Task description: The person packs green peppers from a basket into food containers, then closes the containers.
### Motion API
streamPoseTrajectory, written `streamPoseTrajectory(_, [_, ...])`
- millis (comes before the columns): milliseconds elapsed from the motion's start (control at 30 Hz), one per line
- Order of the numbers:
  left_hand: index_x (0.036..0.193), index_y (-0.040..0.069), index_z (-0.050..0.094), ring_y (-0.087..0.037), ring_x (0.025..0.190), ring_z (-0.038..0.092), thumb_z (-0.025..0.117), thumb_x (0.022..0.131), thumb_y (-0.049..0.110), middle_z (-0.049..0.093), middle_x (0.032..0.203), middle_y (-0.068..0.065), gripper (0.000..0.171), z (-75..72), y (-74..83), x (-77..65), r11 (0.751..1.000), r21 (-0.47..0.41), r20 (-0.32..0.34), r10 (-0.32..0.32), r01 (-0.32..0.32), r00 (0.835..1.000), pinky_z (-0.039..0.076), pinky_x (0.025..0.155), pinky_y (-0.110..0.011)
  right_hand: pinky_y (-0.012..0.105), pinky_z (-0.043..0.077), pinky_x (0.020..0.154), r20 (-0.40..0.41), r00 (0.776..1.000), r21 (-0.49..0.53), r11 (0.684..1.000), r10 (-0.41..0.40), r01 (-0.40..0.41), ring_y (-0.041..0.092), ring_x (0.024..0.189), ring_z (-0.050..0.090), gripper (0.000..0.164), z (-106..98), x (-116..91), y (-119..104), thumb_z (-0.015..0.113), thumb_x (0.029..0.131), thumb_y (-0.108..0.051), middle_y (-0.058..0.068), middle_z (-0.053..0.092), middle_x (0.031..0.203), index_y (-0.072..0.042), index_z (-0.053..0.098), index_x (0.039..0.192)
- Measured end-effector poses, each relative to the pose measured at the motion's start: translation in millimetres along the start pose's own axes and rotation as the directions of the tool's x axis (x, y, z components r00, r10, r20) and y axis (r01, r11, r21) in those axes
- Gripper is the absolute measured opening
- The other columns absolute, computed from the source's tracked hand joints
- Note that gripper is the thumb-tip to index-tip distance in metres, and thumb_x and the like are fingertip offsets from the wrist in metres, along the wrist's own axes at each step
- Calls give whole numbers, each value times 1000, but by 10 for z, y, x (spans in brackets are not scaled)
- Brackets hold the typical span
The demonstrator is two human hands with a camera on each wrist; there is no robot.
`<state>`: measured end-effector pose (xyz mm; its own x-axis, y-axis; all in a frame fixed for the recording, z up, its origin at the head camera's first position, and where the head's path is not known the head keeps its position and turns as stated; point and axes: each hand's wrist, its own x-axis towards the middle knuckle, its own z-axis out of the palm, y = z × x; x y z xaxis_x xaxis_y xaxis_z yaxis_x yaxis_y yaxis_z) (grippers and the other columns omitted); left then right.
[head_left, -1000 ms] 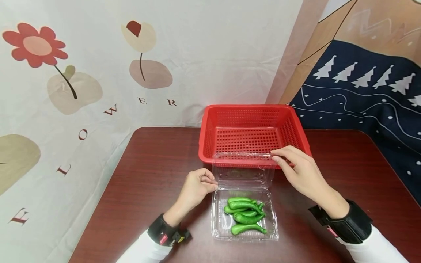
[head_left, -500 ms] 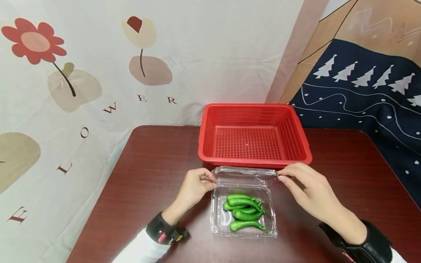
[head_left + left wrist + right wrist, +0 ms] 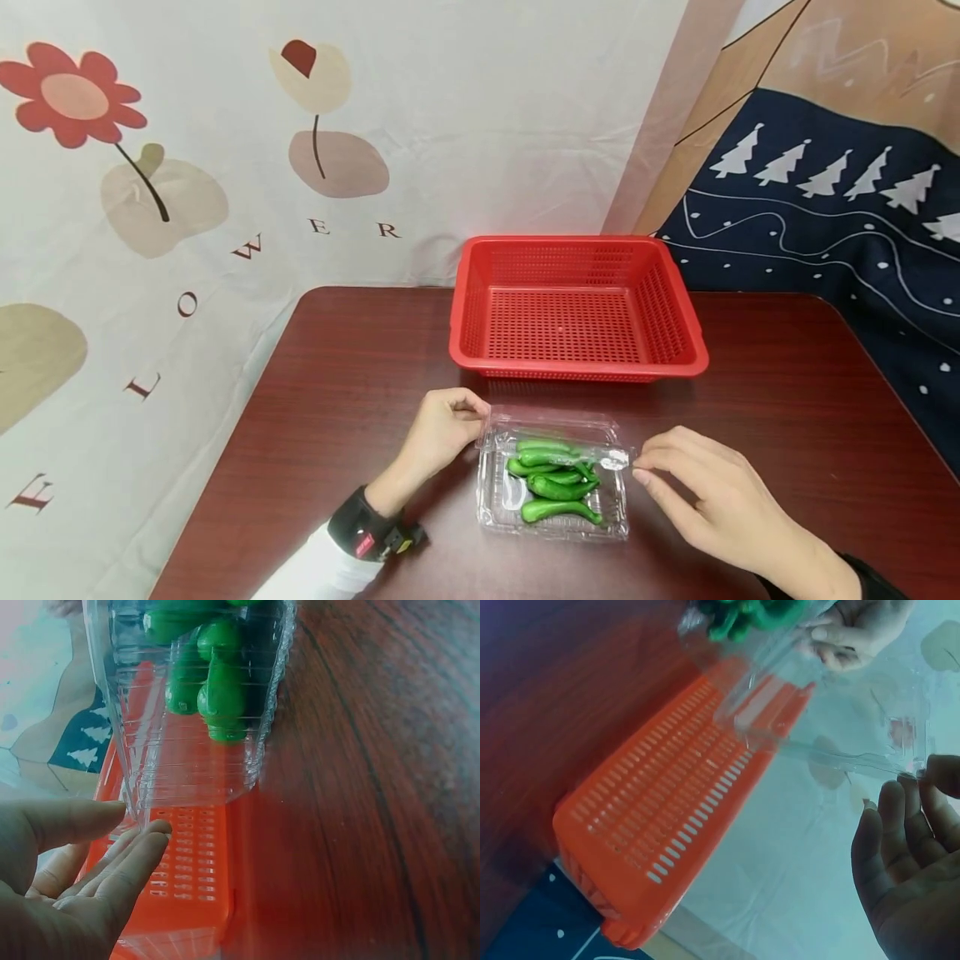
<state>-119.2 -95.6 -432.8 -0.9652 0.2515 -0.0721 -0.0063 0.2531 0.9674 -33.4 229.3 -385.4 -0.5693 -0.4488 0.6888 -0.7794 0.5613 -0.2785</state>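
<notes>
Several green peppers [image 3: 558, 486] lie in a clear plastic clamshell box [image 3: 615, 527] on the table. Its hinged lid [image 3: 551, 415] stands partly lowered, tilted over the back peppers. My left hand [image 3: 448, 429] pinches the box's back left corner by the hinge; the left wrist view shows the thumb and fingers of this hand [image 3: 90, 877] at the clear edge. With thumb and forefinger, my right hand [image 3: 708, 487] pinches the lid's free right corner. In the right wrist view, the other fingers of that hand [image 3: 915, 855] are spread below the lid's edge.
A red perforated plastic basket [image 3: 577, 367] stands behind the box, with nothing seen inside it. The dark reddish-brown wooden table [image 3: 360, 350] ends at a printed cloth [image 3: 480, 125] at the back.
My right hand has brought the lid from upright by the basket forward and down over the back peppers. The left hand has stayed at the hinge corner.
</notes>
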Motion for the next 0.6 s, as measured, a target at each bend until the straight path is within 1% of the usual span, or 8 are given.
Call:
streamPoseTrajectory(100, [96, -6, 74, -28, 82, 78, 74, 83, -12, 78, 95, -19, 14, -10, -8, -15, 1000, 8, 17, 7, -7, 1000, 65, 67, -34, 20, 51, 72, 5, 999, 15, 998, -54, 54, 3, 83, 59, 26, 19, -30, -47, 55, 108, -31, -11, 65, 93, -18, 73, 94])
streamPoseTrajectory(167, [104, -8, 73, -30, 84, 78, 74, 83, -12, 77, 99, -21, 21, -13, -13, -27, 1000, 6, 32, 3, -3, 999, 66, 69, -35, 20, 50, 71, 20, 998, 7, 998, -63, 63, 3, 83, 57, 25, 23, -64, -74, 55, 108, -31, -11, 64, 93, -19, 72, 94])
streamPoseTrajectory(267, [116, -10, 69, -33, 96, 76, 71, 84, -15, 74, 110, -24, 33, -22, -15, -70, 1000, 6, 37, 15, -16, 999, 65, 79, -29, 20, 50, 70, 40, 997, -12, 998, -60, 61, 3, 83, 57, 25, 26, -117, -98, 54, 108, -31, -12, 64, 94, -21, 72, 94])
streamPoseTrajectory(333, [123, -12, 65, -35, 96, 76, 66, 85, -16, 71, 117, -26, 38, -34, -11, -114, 1000, -2, 37, 17, -17, 999, 66, 77, -34, 19, 50, 71, 61, 997, -28, 998, -56, 58, 3, 83, 56, 27, 29, -154, -107, 53, 108, -33, -13, 63, 95, -21, 73, 93])
streamPoseTrajectory(400, [126, -12, 63, -37, 92, 76, 62, 87, -16, 71, 116, -28, 39, -48, -2, -171, 1000, -6, 26, 14, -14, 1000, 66, 70, -40, 20, 50, 72, 72, 995, -29, 997, -71, 73, 5, 83, 57, 28, 44, -189, -105, 53, 108, -33, -12, 64, 96, -21, 73, 92])
streamPoseTrajectory(500, [129, -10, 62, -37, 82, 76, 63, 91, -9, 74, 108, -26, 38, -73, 18, -276, 1000, 8, 5, -12, 12, 1000, 64, 61, -47, 20, 50, 73, 90, 991, -10, 994, -104, 105, 5, 84, 57, 29, 79, -241, -98, 53, 108, -31, -11, 64, 96, -20, 73, 90])
streamPoseTrajectory(533, [130, -9, 62, -36, 79, 76, 65, 93, -5, 75, 103, -23, 37, -81, 22, -315, 999, 20, 2, -25, 25, 1000, 64, 58, -47, 20, 49, 73, 97, 989, -3, 993, -113, 114, 5, 84, 57, 29, 91, -257, -95, 53, 107, -31, -12, 64, 96, -20, 72, 89])
streamPoseTrajectory(600, [132, -7, 61, -34, 77, 76, 69, 96, 5, 76, 99, -20, 39, -92, 24, -391, 998, 48, 8, -48, 48, 999, 64, 58, -45, 20, 49, 73, 97, 985, 13, 990, -143, 142, 6, 84, 57, 27, 119, -282, -87, 54, 107, -28, -11, 64, 95, -20, 72, 89])
